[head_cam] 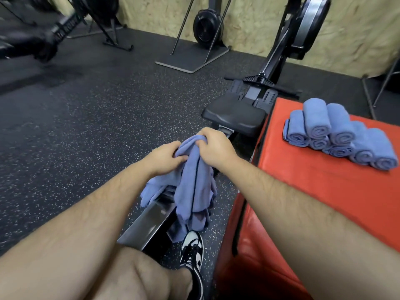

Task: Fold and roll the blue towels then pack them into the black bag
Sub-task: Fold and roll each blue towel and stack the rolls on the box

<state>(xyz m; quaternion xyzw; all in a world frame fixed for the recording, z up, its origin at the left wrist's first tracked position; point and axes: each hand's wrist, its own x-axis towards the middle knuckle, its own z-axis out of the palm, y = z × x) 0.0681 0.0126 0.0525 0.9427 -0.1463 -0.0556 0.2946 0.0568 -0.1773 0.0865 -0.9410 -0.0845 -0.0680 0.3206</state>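
Note:
A loose blue towel (192, 182) hangs crumpled in front of me above the rowing machine's metal rail (149, 221). My left hand (165, 158) grips its upper left edge. My right hand (216, 148) grips the bunched top of the same towel. More blue cloth (151, 191) droops below the left hand over the rail. Several rolled blue towels (339, 135) lie stacked on the red box (313, 191) at the right. No black bag shows in this view.
A rowing machine with a black seat (233, 115) runs away from me beside the red box. My shoe (192, 252) rests on the speckled rubber floor (86, 126). Other gym machines and a flat stand (192, 59) line the far wall.

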